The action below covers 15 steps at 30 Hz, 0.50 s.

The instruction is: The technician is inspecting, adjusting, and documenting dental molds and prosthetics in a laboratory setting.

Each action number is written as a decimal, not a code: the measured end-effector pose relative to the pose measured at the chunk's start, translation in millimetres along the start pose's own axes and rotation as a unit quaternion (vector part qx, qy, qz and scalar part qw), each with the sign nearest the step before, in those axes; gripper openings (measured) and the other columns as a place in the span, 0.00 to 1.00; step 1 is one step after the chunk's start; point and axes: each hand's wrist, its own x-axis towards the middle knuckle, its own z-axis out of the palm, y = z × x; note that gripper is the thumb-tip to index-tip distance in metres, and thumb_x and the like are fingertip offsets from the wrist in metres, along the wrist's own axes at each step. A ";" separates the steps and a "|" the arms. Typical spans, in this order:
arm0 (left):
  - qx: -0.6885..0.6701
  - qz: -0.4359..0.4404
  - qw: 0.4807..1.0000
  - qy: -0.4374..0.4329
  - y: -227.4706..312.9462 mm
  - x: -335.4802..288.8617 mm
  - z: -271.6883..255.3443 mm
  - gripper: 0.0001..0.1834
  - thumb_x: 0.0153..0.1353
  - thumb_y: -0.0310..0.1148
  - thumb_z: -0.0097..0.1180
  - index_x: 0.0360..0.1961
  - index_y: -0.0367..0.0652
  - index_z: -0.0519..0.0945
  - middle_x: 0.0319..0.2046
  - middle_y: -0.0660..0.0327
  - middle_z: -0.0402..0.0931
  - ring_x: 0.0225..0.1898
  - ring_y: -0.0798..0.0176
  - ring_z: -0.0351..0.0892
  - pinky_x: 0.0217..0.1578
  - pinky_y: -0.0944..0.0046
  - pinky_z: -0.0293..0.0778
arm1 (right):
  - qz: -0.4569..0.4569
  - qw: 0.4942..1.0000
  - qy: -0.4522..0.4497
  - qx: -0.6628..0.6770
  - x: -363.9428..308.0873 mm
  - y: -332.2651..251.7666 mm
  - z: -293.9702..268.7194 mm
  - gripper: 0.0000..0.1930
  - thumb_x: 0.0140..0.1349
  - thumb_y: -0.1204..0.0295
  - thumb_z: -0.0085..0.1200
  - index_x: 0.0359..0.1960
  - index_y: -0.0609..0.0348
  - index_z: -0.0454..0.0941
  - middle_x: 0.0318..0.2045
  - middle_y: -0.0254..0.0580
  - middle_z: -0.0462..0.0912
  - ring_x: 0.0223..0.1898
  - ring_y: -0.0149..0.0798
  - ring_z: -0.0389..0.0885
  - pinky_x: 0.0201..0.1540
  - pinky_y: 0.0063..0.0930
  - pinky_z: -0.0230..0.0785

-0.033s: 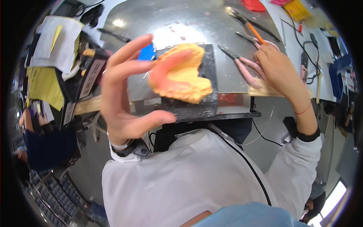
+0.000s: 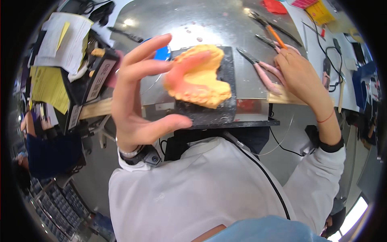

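Observation:
A yellow plaster dental model (image 2: 221, 86) with pink wax along its arch is over a black block (image 2: 227, 68) in front of me. At its left is my left hand (image 2: 133, 97), open, with thumb and fingers spread apart. Its fingertips come near the model's left edge; the thumb is apart from it, over the block's front. My right hand (image 2: 298, 72) is closed at the right side of the bench, its fingertips on the lower end of a thin orange pencil-like stick (image 2: 276, 38). Beside it lie pink-handled pliers (image 2: 266, 76) with their jaws pointing away; the undersides of my right fingers are hidden.
More pliers (image 2: 264, 39) lie behind the right hand on the metal benchtop (image 2: 181, 20). A blue round thing (image 2: 163, 53) is behind the left fingers. Papers (image 2: 60, 40) and a black holder (image 2: 94, 80) stand left; cables (image 2: 332, 60) lie right. Another person (image 2: 52, 155) is far left.
The whole view has shifted slightly to the right. My left hand is a little farther right against the model; my right hand keeps its place by the pliers.

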 end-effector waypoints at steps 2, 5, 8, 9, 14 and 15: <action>-0.018 -0.020 1.000 0.005 1.8 -3.4 1.2 0.39 0.37 0.40 0.77 0.51 0.40 0.73 0.60 0.45 0.66 0.60 0.52 0.67 0.60 0.58 0.61 | -0.022 1.000 -0.013 0.002 1.8 3.6 2.2 0.11 0.52 0.70 0.56 0.30 0.66 0.72 0.29 0.49 0.75 0.38 0.51 0.78 0.54 0.41 0.68; -0.007 -0.017 1.000 -0.012 -2.5 -4.2 -0.9 0.39 0.36 0.39 0.77 0.52 0.40 0.73 0.60 0.47 0.67 0.59 0.55 0.69 0.57 0.58 0.63 | -0.044 0.998 -0.038 -0.001 4.8 3.8 1.7 0.10 0.53 0.71 0.55 0.31 0.67 0.71 0.28 0.48 0.74 0.38 0.51 0.77 0.54 0.40 0.67; 0.019 -0.007 0.998 -0.061 -1.0 0.8 -3.1 0.36 0.38 0.37 0.77 0.50 0.40 0.74 0.61 0.40 0.63 0.63 0.46 0.65 0.62 0.52 0.59 | -0.096 0.995 -0.009 -0.033 5.1 5.7 -1.3 0.09 0.53 0.75 0.55 0.32 0.68 0.70 0.29 0.48 0.73 0.37 0.50 0.75 0.48 0.38 0.69; 0.032 0.007 0.996 -0.078 -1.8 1.9 -1.3 0.34 0.38 0.35 0.76 0.48 0.41 0.76 0.61 0.41 0.63 0.63 0.47 0.65 0.61 0.52 0.61 | -0.047 0.998 -0.040 -0.010 3.5 6.9 -3.9 0.09 0.52 0.77 0.54 0.33 0.67 0.70 0.30 0.49 0.73 0.38 0.50 0.75 0.46 0.38 0.68; 0.052 -0.001 0.997 -0.063 3.0 -2.8 12.4 0.29 0.38 0.34 0.76 0.44 0.40 0.79 0.60 0.43 0.65 0.60 0.49 0.69 0.60 0.52 0.63 | 0.039 0.997 -0.026 0.060 21.6 -20.7 -46.2 0.08 0.55 0.84 0.49 0.36 0.65 0.67 0.34 0.53 0.73 0.39 0.52 0.73 0.42 0.36 0.66; 0.071 0.001 0.997 -0.038 7.0 -1.9 14.7 0.28 0.39 0.34 0.75 0.44 0.39 0.79 0.59 0.43 0.66 0.58 0.49 0.70 0.59 0.52 0.63 | 0.029 0.995 0.031 0.094 27.2 -31.4 -57.8 0.09 0.52 0.84 0.51 0.36 0.64 0.68 0.33 0.50 0.72 0.35 0.51 0.73 0.37 0.35 0.67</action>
